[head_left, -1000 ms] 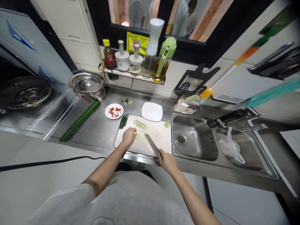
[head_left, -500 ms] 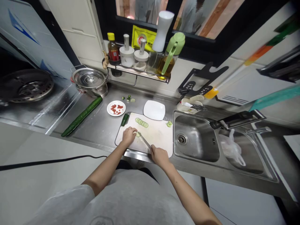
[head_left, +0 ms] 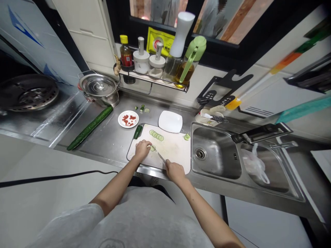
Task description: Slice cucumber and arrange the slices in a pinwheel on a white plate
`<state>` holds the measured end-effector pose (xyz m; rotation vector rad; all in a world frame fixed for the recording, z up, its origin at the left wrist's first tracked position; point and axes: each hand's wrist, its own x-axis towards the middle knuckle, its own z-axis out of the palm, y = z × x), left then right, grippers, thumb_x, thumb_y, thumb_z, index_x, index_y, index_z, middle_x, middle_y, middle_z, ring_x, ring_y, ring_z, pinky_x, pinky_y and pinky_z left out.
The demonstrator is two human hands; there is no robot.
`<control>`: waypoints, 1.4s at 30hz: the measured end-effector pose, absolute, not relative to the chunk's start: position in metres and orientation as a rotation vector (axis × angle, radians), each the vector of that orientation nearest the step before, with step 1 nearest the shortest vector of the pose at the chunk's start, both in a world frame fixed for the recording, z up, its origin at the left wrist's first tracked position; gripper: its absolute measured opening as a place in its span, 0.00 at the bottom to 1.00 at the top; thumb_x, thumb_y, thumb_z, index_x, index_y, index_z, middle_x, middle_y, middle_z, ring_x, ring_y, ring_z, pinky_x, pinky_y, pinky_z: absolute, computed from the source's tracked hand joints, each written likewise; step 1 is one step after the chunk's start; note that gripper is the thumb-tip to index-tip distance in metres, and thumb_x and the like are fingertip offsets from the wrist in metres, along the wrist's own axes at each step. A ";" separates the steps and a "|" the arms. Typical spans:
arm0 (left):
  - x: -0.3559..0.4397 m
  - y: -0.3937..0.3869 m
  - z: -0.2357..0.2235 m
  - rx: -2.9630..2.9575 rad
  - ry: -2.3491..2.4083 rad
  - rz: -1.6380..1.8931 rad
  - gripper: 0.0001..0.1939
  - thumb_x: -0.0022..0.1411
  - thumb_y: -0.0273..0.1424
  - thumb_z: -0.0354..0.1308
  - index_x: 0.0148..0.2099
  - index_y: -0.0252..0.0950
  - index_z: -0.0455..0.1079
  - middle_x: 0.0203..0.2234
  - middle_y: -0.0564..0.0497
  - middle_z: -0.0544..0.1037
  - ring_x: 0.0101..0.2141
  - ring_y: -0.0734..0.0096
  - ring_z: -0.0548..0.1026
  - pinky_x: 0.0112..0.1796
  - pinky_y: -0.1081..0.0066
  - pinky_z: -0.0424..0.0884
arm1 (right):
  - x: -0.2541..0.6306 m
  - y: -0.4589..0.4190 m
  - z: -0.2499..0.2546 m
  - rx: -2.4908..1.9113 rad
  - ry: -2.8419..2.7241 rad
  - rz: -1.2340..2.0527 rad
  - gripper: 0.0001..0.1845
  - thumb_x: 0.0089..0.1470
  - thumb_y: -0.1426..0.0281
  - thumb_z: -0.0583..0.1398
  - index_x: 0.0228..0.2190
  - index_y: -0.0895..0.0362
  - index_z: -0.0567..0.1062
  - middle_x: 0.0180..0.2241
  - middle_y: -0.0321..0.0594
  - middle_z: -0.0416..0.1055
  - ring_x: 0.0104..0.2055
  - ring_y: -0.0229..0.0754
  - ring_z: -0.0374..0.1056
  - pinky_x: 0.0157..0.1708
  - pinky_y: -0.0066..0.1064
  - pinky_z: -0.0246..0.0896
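A white cutting board [head_left: 173, 151] lies on the steel counter in front of me. My left hand [head_left: 142, 149] is curled over a piece of cucumber [head_left: 152, 148] at the board's left side. My right hand [head_left: 175, 171] grips a knife [head_left: 160, 156] whose blade points at that piece. A row of cucumber slices [head_left: 156, 135] lies along the board's far edge. A cucumber stub [head_left: 138, 131] sits at the board's far left corner.
A whole cucumber [head_left: 90, 127] lies left of a small dish of red bits [head_left: 128, 119]. A white square plate [head_left: 170, 121] sits behind the board. The sink [head_left: 214, 155] is to the right, a lidded pot [head_left: 99, 88] at the back left, and a condiment rack [head_left: 155, 77] is on the wall.
My right hand has swung the knife leftward from the middle of the board until the blade meets the cucumber piece under my left hand. The left hand has stayed in place.
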<state>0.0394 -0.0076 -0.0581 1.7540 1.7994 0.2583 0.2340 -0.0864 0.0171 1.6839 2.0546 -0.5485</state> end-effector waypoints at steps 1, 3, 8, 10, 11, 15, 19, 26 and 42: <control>0.040 -0.008 -0.058 1.754 1.799 0.259 0.13 0.60 0.30 0.53 0.46 0.44 0.73 0.43 0.49 0.73 0.48 0.62 0.68 0.50 0.63 0.59 | 0.233 -0.086 0.017 1.683 2.051 -0.550 0.14 0.64 0.69 0.44 0.45 0.55 0.66 0.36 0.48 0.76 0.40 0.45 0.72 0.36 0.32 0.56; 0.040 -0.007 -0.057 1.754 1.800 0.258 0.13 0.60 0.29 0.53 0.46 0.45 0.73 0.43 0.49 0.73 0.48 0.62 0.68 0.50 0.62 0.59 | 0.232 -0.086 0.017 1.687 2.042 -0.554 0.14 0.63 0.70 0.44 0.45 0.56 0.66 0.36 0.48 0.76 0.40 0.45 0.72 0.36 0.32 0.57; 0.040 -0.008 -0.057 1.753 1.801 0.245 0.13 0.60 0.29 0.53 0.46 0.44 0.73 0.44 0.49 0.73 0.49 0.62 0.68 0.50 0.62 0.58 | 0.229 -0.086 0.014 1.684 2.014 -0.580 0.17 0.60 0.74 0.46 0.48 0.57 0.66 0.37 0.50 0.75 0.43 0.46 0.71 0.37 0.32 0.58; 0.040 -0.008 -0.057 1.754 1.798 0.248 0.13 0.61 0.29 0.52 0.46 0.44 0.73 0.44 0.49 0.73 0.48 0.62 0.68 0.50 0.62 0.58 | 0.229 -0.085 0.013 1.679 2.006 -0.587 0.18 0.58 0.76 0.47 0.49 0.58 0.65 0.38 0.50 0.75 0.43 0.46 0.71 0.38 0.32 0.58; 0.040 -0.008 -0.056 1.755 1.795 0.252 0.13 0.61 0.29 0.52 0.46 0.45 0.73 0.44 0.49 0.73 0.48 0.62 0.68 0.50 0.62 0.58 | 0.229 -0.084 0.012 1.674 2.006 -0.592 0.18 0.58 0.76 0.48 0.49 0.58 0.65 0.38 0.50 0.75 0.44 0.46 0.71 0.38 0.32 0.58; 0.040 -0.008 -0.055 1.761 1.787 0.259 0.13 0.61 0.29 0.52 0.46 0.45 0.73 0.43 0.49 0.73 0.48 0.62 0.69 0.50 0.61 0.58 | 0.231 -0.084 0.011 1.647 2.024 -0.610 0.18 0.56 0.77 0.49 0.48 0.58 0.65 0.38 0.50 0.75 0.43 0.46 0.71 0.37 0.31 0.58; 0.041 -0.009 -0.055 1.764 1.799 0.258 0.14 0.60 0.29 0.52 0.46 0.44 0.73 0.43 0.49 0.74 0.48 0.61 0.68 0.50 0.61 0.58 | 0.230 -0.085 0.010 1.648 2.031 -0.614 0.18 0.56 0.77 0.49 0.48 0.59 0.65 0.38 0.51 0.74 0.43 0.47 0.71 0.36 0.31 0.58; 0.041 -0.009 -0.054 1.773 1.796 0.241 0.13 0.60 0.29 0.52 0.46 0.45 0.73 0.43 0.49 0.73 0.48 0.61 0.68 0.50 0.61 0.57 | 0.230 -0.085 0.015 1.641 2.062 -0.603 0.16 0.56 0.77 0.49 0.47 0.59 0.65 0.38 0.51 0.74 0.43 0.48 0.71 0.35 0.32 0.59; 0.044 -0.010 -0.052 1.804 1.825 0.199 0.14 0.61 0.30 0.50 0.46 0.43 0.73 0.43 0.46 0.73 0.47 0.59 0.69 0.48 0.59 0.57 | 0.259 -0.116 0.017 1.633 1.982 -0.649 0.16 0.58 0.77 0.48 0.47 0.59 0.66 0.38 0.51 0.75 0.42 0.48 0.71 0.35 0.32 0.56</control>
